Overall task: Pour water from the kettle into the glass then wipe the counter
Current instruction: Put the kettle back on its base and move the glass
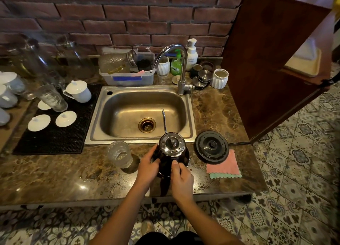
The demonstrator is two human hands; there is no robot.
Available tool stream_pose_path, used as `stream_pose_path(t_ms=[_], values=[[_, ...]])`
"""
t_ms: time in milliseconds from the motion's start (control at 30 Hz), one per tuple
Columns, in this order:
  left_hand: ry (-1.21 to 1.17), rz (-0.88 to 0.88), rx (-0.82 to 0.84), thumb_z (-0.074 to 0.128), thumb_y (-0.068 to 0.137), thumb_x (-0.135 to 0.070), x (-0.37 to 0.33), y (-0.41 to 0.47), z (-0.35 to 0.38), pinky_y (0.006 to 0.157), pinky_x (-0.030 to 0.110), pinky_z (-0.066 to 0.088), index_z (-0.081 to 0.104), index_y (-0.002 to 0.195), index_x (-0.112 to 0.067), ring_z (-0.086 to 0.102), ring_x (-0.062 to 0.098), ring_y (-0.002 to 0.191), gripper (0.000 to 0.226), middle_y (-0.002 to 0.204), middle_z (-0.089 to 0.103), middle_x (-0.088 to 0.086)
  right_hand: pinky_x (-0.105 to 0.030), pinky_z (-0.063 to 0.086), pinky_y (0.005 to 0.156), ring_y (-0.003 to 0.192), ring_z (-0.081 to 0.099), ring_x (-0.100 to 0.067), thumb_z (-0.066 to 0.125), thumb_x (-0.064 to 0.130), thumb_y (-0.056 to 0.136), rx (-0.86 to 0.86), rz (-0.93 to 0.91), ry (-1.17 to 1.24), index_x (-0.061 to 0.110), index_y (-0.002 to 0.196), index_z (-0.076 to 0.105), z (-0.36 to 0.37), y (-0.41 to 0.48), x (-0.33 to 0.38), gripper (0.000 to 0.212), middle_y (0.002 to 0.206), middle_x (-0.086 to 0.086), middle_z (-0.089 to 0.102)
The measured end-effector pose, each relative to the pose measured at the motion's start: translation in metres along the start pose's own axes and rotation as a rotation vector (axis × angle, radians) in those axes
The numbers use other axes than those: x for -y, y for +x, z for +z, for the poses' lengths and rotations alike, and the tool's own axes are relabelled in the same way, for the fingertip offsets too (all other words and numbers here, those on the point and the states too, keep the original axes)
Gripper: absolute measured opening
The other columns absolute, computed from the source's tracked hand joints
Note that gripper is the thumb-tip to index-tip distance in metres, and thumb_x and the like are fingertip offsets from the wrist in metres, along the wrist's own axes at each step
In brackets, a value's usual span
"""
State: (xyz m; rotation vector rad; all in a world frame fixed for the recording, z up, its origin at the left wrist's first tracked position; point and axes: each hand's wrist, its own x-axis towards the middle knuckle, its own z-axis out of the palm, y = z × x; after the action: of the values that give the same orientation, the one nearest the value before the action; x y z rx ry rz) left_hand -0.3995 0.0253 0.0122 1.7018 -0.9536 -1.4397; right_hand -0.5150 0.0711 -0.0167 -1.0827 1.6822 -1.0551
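Left hand (148, 166) and right hand (181, 178) are clasping the upright kettle (172, 149) just right of the seemingly near-empty glass (120, 154) on the surface (55, 174), so pouring and wiping with the cloth (223, 164) are apparently both lying ahead.

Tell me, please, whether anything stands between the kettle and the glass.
Nothing visible does. The glass stands just left of the kettle, with only bare counter between them. The left hand and right hand hold the kettle, whose spout points over the sink.
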Motion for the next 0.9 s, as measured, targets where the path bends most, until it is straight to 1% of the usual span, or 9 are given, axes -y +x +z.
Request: stream_pose_path(t_ms=[100, 267, 400, 533, 600, 667, 767, 833, 900], values=[[-0.010, -0.013, -0.001, 0.048, 0.097, 0.001, 0.000, 0.001, 0.001, 0.101, 0.034, 0.048, 0.052, 0.131, -0.046, 0.055, 0.012, 0.120, 0.059, 0.119, 0.061, -0.016, -0.037, 0.040, 0.058, 0.058, 0.049, -0.011, 0.039, 0.065, 0.092, 0.006, 0.011, 0.003, 0.019, 0.070, 0.053, 0.001, 0.001, -0.003, 0.052, 0.061, 0.004, 0.053], [-0.026, -0.010, 0.003, 0.045, 0.098, 0.001, -0.004, -0.002, 0.004, 0.077, 0.016, 0.045, 0.050, 0.139, -0.038, 0.055, -0.001, 0.102, 0.056, 0.114, 0.059, -0.019, -0.040, 0.044, 0.059, 0.060, 0.052, -0.014, 0.037, 0.066, 0.090, 0.023, 0.054, -0.001, 0.022, 0.071, 0.054, 0.001, 0.001, 0.001, 0.051, 0.064, 0.002, 0.056], [-0.019, -0.002, 0.002, 0.045, 0.100, -0.003, -0.002, -0.002, 0.003, 0.084, 0.022, 0.045, 0.049, 0.141, -0.039, 0.054, 0.009, 0.114, 0.055, 0.118, 0.059, -0.015, -0.037, 0.048, 0.061, 0.061, 0.057, -0.011, 0.041, 0.056, 0.100, 0.065, 0.052, -0.027, 0.020, 0.075, 0.058, -0.003, 0.000, 0.003, 0.047, 0.067, -0.004, 0.062], [0.004, 0.023, -0.006, 0.048, 0.098, -0.002, -0.006, -0.003, 0.003, 0.086, 0.024, 0.047, 0.050, 0.136, -0.041, 0.056, 0.008, 0.111, 0.055, 0.109, 0.060, -0.023, -0.029, 0.050, 0.067, 0.069, 0.065, -0.006, 0.042, 0.046, 0.107, 0.125, 0.050, -0.100, 0.016, 0.085, 0.066, -0.013, 0.002, 0.004, 0.044, 0.079, -0.003, 0.073], [0.004, 0.040, -0.033, 0.051, 0.097, -0.001, -0.007, -0.001, 0.001, 0.099, 0.031, 0.047, 0.052, 0.139, -0.034, 0.054, 0.014, 0.123, 0.053, 0.123, 0.062, -0.014, -0.029, 0.050, 0.070, 0.072, 0.065, -0.005, 0.042, 0.050, 0.106, 0.141, 0.058, -0.115, 0.018, 0.085, 0.068, -0.020, 0.004, 0.005, 0.046, 0.079, 0.000, 0.072], [0.001, 0.050, -0.071, 0.052, 0.099, -0.006, -0.015, 0.002, -0.002, 0.095, 0.028, 0.047, 0.049, 0.145, -0.029, 0.052, 0.009, 0.121, 0.051, 0.143, 0.055, -0.003, -0.031, 0.046, 0.065, 0.063, 0.057, -0.002, 0.043, 0.052, 0.105, 0.136, 0.048, -0.120, 0.019, 0.075, 0.062, -0.029, 0.006, 0.004, 0.048, 0.069, 0.001, 0.064], [0.085, 0.171, -0.105, 0.051, 0.101, -0.011, -0.043, 0.006, -0.007, 0.084, 0.019, 0.046, 0.053, 0.141, -0.029, 0.054, -0.003, 0.101, 0.044, 0.133, 0.059, -0.009, -0.027, 0.047, 0.061, 0.064, 0.061, -0.009, 0.045, 0.051, 0.104, 0.079, 0.030, -0.148, 0.015, 0.078, 0.064, -0.045, 0.013, 0.004, 0.048, 0.071, -0.001, 0.067], [0.168, 0.288, -0.109, 0.052, 0.101, -0.015, -0.066, 0.008, -0.007, 0.099, 0.029, 0.049, 0.058, 0.136, -0.027, 0.055, 0.005, 0.116, 0.037, 0.135, 0.060, -0.007, -0.018, 0.048, 0.061, 0.073, 0.067, -0.007, 0.051, 0.048, 0.103, 0.031, 0.024, -0.186, 0.018, 0.089, 0.070, -0.057, 0.023, 0.007, 0.038, 0.079, 0.001, 0.072], [0.235, 0.403, -0.058, 0.052, 0.101, -0.017, -0.093, 0.003, 0.002, 0.102, 0.029, 0.048, 0.062, 0.130, -0.025, 0.057, 0.008, 0.120, 0.032, 0.133, 0.063, -0.006, -0.017, 0.049, 0.067, 0.078, 0.067, -0.003, 0.057, 0.041, 0.102, 0.000, 0.028, -0.238, 0.022, 0.097, 0.071, -0.070, 0.036, 0.008, 0.023, 0.083, 0.007, 0.073]])
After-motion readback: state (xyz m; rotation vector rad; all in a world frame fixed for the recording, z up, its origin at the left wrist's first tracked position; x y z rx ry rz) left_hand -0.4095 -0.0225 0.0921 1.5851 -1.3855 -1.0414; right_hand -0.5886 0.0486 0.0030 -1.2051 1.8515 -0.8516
